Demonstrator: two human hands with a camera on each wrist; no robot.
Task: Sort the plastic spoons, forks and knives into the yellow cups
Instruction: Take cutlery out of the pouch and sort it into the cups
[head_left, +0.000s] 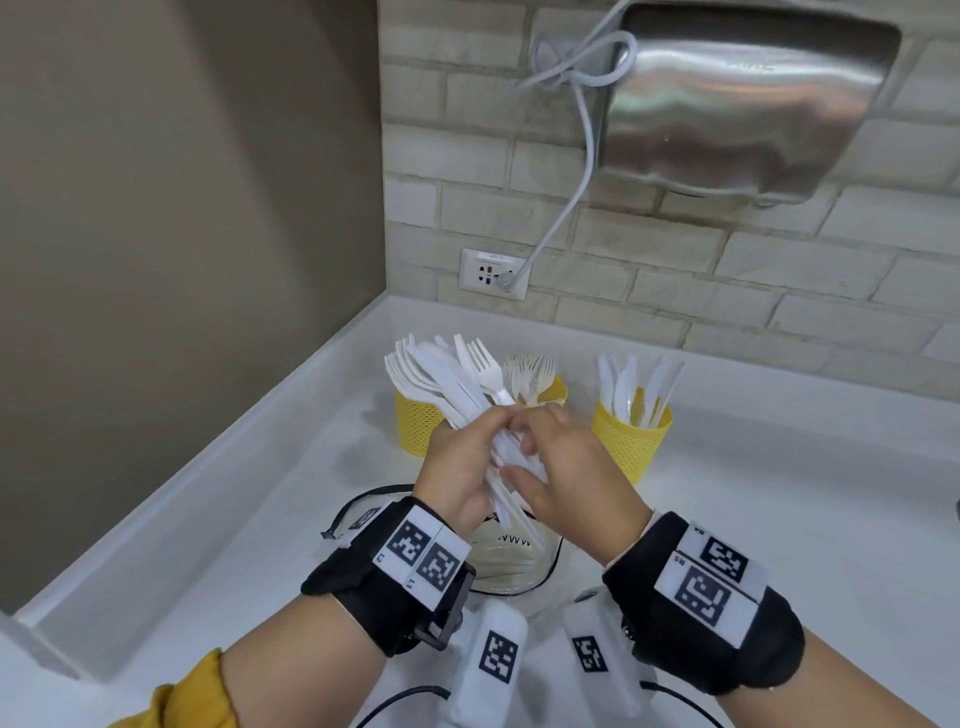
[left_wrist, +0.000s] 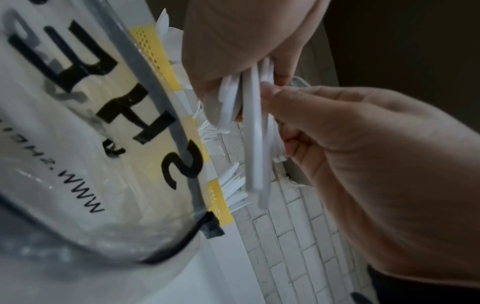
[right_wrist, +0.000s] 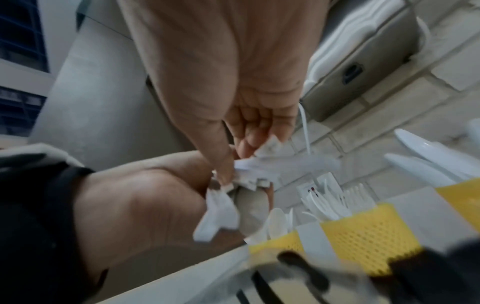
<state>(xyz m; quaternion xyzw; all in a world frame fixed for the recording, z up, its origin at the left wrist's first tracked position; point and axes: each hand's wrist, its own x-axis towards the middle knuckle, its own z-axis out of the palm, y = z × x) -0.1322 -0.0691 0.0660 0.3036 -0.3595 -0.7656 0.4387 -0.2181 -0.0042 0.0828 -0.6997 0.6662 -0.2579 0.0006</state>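
My left hand (head_left: 465, 449) grips a fanned bundle of white plastic cutlery (head_left: 452, 376) by the handles, above a clear printed bag (head_left: 506, 558). My right hand (head_left: 524, 457) pinches handles in that bundle (left_wrist: 255, 133) from the right. Three yellow mesh cups stand behind. The left cup (head_left: 415, 423) is partly hidden by the bundle, and the right wrist view shows spoons in it (right_wrist: 272, 244). The middle cup (head_left: 553, 389) holds forks. The right cup (head_left: 631, 441) holds knives.
The white counter (head_left: 779, 519) meets a beige wall on the left and a brick wall behind. A steel hand dryer (head_left: 748, 98) hangs above, its cord running to a socket (head_left: 493, 274). Black cables lie near the counter's front edge.
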